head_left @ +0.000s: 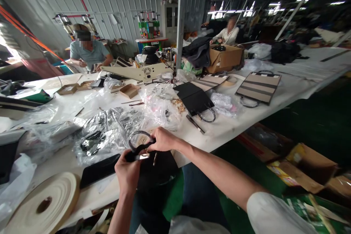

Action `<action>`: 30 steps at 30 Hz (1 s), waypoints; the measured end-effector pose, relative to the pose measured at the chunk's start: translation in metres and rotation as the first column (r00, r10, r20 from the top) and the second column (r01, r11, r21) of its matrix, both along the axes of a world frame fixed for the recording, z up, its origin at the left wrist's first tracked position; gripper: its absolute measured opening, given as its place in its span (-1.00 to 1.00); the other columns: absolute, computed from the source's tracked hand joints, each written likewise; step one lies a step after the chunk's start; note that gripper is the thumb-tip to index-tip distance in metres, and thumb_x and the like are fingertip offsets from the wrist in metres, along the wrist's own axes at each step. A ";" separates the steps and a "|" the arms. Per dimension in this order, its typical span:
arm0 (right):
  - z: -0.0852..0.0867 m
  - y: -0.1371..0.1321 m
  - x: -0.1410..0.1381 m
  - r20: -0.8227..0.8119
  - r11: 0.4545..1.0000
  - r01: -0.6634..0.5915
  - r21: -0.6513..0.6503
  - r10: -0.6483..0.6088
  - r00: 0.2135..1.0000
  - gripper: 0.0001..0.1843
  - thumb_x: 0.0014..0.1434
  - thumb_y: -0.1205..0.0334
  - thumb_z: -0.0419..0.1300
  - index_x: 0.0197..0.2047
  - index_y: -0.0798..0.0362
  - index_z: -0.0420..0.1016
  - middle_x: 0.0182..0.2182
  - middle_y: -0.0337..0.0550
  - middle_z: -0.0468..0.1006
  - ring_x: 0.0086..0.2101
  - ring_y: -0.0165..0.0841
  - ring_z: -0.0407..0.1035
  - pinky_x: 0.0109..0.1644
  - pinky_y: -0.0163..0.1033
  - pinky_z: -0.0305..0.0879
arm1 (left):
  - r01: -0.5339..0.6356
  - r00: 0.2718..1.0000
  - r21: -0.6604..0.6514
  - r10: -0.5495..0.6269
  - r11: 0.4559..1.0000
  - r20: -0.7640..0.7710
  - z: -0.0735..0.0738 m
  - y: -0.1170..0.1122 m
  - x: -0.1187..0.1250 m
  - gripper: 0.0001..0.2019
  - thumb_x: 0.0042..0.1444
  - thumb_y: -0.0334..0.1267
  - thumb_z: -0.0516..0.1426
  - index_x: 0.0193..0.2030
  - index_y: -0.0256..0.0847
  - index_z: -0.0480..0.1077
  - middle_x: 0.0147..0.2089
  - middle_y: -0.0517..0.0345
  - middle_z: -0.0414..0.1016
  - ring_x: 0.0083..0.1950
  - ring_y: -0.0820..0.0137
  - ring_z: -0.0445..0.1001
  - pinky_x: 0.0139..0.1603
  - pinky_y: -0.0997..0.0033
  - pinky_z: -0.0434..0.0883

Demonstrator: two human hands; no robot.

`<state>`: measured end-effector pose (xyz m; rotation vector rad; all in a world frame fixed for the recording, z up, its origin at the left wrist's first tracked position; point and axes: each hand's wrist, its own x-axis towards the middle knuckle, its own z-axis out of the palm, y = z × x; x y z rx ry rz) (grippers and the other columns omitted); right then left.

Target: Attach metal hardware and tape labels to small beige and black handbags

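Black handle loop (136, 136) points away, ends crosswise, left hand (127, 172) and right hand (163, 140) clamped on them.

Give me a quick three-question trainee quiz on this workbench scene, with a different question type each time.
1. True or false: the left hand and the right hand both grip the dark loop handle of the black flat bag.
2. Multiple choice: the wide cream roll of tape lies A) at the near left of the long white table, B) on the floor, C) in the person's lap.
3. Fill in: the flat rectangular bag at the table's far right has beige and black ____.
Key: 1 true; 2 A; 3 stripes.
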<state>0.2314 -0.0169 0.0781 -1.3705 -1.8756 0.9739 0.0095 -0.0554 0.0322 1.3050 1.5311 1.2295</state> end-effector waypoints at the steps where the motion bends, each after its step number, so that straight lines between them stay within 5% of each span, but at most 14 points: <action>1: -0.001 0.000 0.000 -0.008 1.000 -0.014 0.000 0.014 1.000 -0.75 0.02 0.20 0.63 -0.19 0.02 0.88 -0.37 -0.29 0.74 -0.32 -0.33 0.58 -0.27 -0.34 0.27 | -0.007 1.000 -0.009 0.007 1.000 0.006 -0.001 0.000 0.000 -0.61 -0.02 0.00 0.52 -0.11 -0.15 0.69 -0.27 0.21 0.70 -0.25 0.21 0.62 -0.21 0.38 0.47; 7: -0.012 -0.004 0.001 0.064 0.999 0.031 0.041 -0.034 0.997 -0.77 0.11 0.12 0.62 -0.14 -0.05 0.88 -0.35 -0.24 0.77 -0.28 -0.24 0.65 -0.26 -0.30 0.31 | -0.041 0.994 -0.046 0.036 0.998 -0.100 0.000 -0.004 0.005 -0.59 -0.01 0.02 0.52 -0.07 -0.12 0.71 -0.24 0.18 0.74 -0.16 0.12 0.68 -0.18 0.33 0.52; 10: -0.010 -0.002 0.027 -0.019 0.995 -0.041 0.094 0.043 0.999 -0.62 0.21 -0.02 0.59 0.05 -0.08 0.86 -0.12 -0.15 0.84 -0.13 -0.21 0.70 -0.10 -0.28 0.45 | -0.051 0.996 -0.204 0.064 0.978 0.058 -0.004 -0.001 -0.001 -0.48 -0.12 0.03 0.58 -0.04 -0.13 0.68 -0.26 0.15 0.75 -0.22 0.11 0.70 -0.24 0.28 0.56; 13: -0.003 0.008 0.082 0.083 0.954 0.252 0.162 -0.268 0.960 -0.65 0.47 -0.03 0.36 0.17 -0.07 0.81 0.03 -0.09 0.83 -0.08 -0.29 0.69 -0.04 -0.32 0.47 | 0.037 0.951 -0.379 0.084 0.925 0.297 -0.010 0.001 -0.011 -0.42 -0.07 0.08 0.58 0.02 -0.14 0.65 -0.25 0.09 0.77 -0.25 0.07 0.73 -0.24 0.20 0.63; 15: -0.002 0.017 0.122 0.272 0.848 0.482 0.220 -0.528 0.804 -0.69 0.49 0.12 0.27 0.08 0.02 0.83 -0.02 0.01 0.83 -0.08 -0.25 0.68 -0.05 -0.30 0.44 | 0.093 0.925 -0.401 0.069 0.911 0.373 -0.011 -0.001 -0.014 -0.46 0.05 0.13 0.53 0.05 -0.15 0.66 -0.20 0.03 0.79 -0.18 0.03 0.77 -0.18 0.16 0.67; 17: -0.005 0.026 0.152 0.386 0.803 0.551 0.228 -0.594 0.706 -0.72 0.41 0.25 0.28 -0.03 0.10 0.85 -0.10 0.10 0.83 -0.09 -0.18 0.68 -0.07 -0.26 0.41 | 0.112 0.914 -0.387 0.058 0.915 0.402 -0.011 -0.001 -0.014 -0.51 0.14 0.13 0.50 0.06 -0.15 0.67 -0.13 -0.01 0.81 -0.08 -0.01 0.79 -0.10 0.14 0.70; 23: -0.026 0.050 0.167 0.622 0.833 0.524 0.180 -0.509 0.595 -0.77 0.30 0.27 0.32 -0.11 -0.03 0.84 -0.12 0.04 0.83 -0.06 -0.19 0.68 -0.09 -0.30 0.36 | 0.210 0.811 -0.475 0.119 0.855 0.572 -0.008 0.002 -0.024 -0.66 0.43 -0.07 0.36 0.22 -0.18 0.65 0.07 -0.08 0.82 0.14 0.06 0.79 0.20 0.20 0.69; 30: -0.025 0.063 0.171 0.733 0.898 0.429 0.099 -0.357 0.578 -0.66 0.29 0.25 0.31 0.09 -0.05 0.79 -0.01 0.07 0.80 -0.01 -0.11 0.65 -0.11 -0.24 0.32 | 0.419 0.654 -0.416 0.050 0.807 0.755 0.009 -0.014 -0.040 -0.59 0.49 -0.10 0.33 0.29 -0.38 0.64 0.11 -0.20 0.80 0.22 -0.02 0.76 0.31 0.11 0.68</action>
